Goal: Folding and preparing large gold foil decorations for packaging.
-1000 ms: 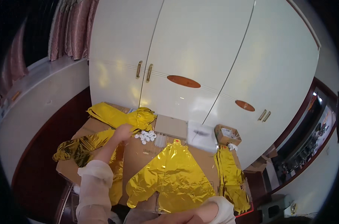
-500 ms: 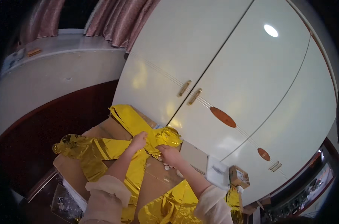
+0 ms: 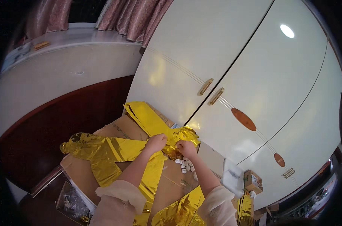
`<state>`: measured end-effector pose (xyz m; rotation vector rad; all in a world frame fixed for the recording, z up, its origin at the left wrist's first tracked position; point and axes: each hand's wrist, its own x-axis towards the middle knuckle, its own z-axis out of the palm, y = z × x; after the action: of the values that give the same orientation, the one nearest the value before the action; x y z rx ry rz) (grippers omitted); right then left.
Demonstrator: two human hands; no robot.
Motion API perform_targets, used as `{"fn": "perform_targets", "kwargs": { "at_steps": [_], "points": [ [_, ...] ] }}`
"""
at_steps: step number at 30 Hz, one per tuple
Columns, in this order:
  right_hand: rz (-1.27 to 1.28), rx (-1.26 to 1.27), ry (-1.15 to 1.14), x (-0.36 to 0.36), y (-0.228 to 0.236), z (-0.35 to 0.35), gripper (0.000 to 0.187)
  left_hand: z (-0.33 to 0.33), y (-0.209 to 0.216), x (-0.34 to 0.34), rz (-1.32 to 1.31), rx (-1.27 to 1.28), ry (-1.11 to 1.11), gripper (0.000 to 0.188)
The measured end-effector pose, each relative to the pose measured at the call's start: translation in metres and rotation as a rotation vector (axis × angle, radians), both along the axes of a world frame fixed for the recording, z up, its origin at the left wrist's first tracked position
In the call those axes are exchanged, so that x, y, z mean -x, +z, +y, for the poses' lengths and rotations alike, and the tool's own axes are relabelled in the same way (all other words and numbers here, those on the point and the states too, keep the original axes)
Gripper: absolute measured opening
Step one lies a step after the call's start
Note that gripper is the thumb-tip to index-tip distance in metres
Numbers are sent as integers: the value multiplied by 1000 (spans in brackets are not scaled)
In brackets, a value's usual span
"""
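Observation:
Shiny gold foil [image 3: 148, 119] in long flat pieces, resembling limp foil balloons, lies spread over a cardboard surface [image 3: 171, 184]. My left hand [image 3: 156, 143] is closed on the foil where the strips meet. Just to its right, my right hand [image 3: 187, 148] pinches at the crumpled, bunched part of the foil [image 3: 185, 133]; exactly what its fingertips hold is too small to make out. Several small white round pieces [image 3: 183, 165] lie on the cardboard below my right hand. Another gold foil piece [image 3: 178, 209] lies closer to me, between my forearms.
A white cupboard [image 3: 253, 86] with gold handles rises behind the cardboard. On the right are a white tray [image 3: 232, 176], a small cardboard box [image 3: 253, 181] and more hanging foil [image 3: 245, 209]. A box with clear plastic [image 3: 71, 201] stands low at the left, before a dark red panel [image 3: 46, 128].
The view has shifted, so everything sits further right. My right hand has drawn its fingers in and risen to the bunched foil, uncovering more of the white pieces. My left hand stays on the foil.

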<state>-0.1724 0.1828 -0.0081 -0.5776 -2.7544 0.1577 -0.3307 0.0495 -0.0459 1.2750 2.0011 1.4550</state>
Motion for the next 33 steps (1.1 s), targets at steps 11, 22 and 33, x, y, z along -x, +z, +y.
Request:
{"fn": "perform_targets", "kwargs": {
  "at_steps": [11, 22, 33],
  "points": [
    [-49, 76, -182, 8, 13, -9, 35, -8, 1, 4, 123, -55, 28, 18],
    [259, -288, 103, -4, 13, -28, 49, 1, -8, -1, 94, -98, 105, 15],
    [102, -435, 40, -6, 9, -25, 16, 0, -3, 1, 14, -140, 155, 18]
  ]
}}
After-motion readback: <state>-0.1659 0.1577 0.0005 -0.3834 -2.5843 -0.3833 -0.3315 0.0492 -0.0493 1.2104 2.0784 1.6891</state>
